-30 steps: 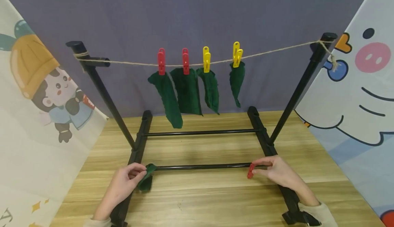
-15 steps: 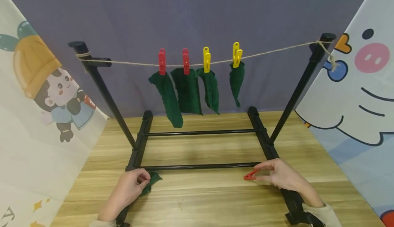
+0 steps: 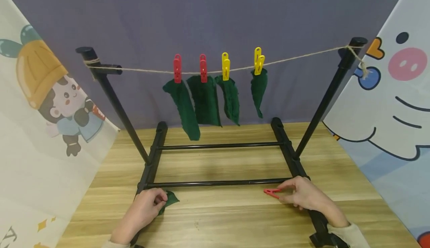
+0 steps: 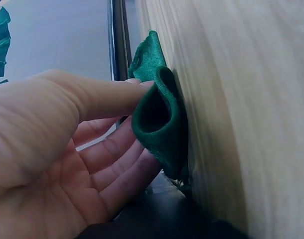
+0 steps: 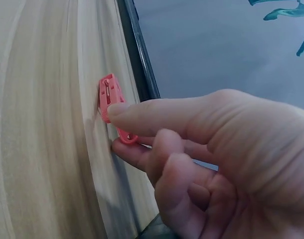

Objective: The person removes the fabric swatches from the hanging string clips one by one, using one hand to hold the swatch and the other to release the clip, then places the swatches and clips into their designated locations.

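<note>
Thumb and fingers of my left hand [image 3: 144, 208] pinch a green cloth [image 3: 170, 199] close to the table, beside the rack's left foot. In the left wrist view the cloth [image 4: 164, 114] is folded into a loop at the fingertips. My right hand [image 3: 304, 194] pinches a red clothespin [image 3: 271, 192] by its handle end, low over the wood near the right foot. From the right wrist view, the clothespin [image 5: 109, 99] points away from the thumb. Several green cloths, such as the wide one [image 3: 205, 102], hang from the string [image 3: 299, 56] by red and yellow clothespins [image 3: 225, 67].
A black rack frames the work, with a left post [image 3: 121, 109], a right post [image 3: 322, 102] and a front crossbar [image 3: 215, 183] low over the wooden table [image 3: 215, 218]. A grey-purple backdrop [image 3: 215, 16] stands behind. Printed cartoon panels flank both sides.
My left hand has lowered the green cloth from the crossbar's left end toward the table and nearer to me. In my right hand the red clothespin has turned from upright to lying sideways.
</note>
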Action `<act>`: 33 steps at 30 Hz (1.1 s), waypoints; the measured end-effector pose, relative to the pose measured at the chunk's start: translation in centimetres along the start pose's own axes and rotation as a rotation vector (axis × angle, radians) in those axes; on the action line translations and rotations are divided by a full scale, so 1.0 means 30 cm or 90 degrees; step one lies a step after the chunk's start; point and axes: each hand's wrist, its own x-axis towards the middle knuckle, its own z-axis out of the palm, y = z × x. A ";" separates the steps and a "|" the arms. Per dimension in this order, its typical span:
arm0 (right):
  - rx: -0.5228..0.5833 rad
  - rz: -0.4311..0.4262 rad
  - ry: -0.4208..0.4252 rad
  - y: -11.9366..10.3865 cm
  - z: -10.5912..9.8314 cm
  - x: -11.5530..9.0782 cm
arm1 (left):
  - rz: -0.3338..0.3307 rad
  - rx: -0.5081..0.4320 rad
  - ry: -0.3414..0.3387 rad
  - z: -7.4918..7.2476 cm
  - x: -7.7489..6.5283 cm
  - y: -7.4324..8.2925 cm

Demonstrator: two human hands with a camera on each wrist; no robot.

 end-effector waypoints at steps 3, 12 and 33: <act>-0.006 0.005 0.006 -0.002 0.003 0.001 | -0.014 0.002 0.003 0.006 0.001 -0.002; -0.015 0.005 -0.005 -0.007 0.005 -0.002 | -0.043 -0.006 -0.005 0.004 0.000 0.009; 0.017 -0.063 0.010 -0.072 -0.063 0.008 | -0.018 -0.034 0.026 -0.072 0.035 0.041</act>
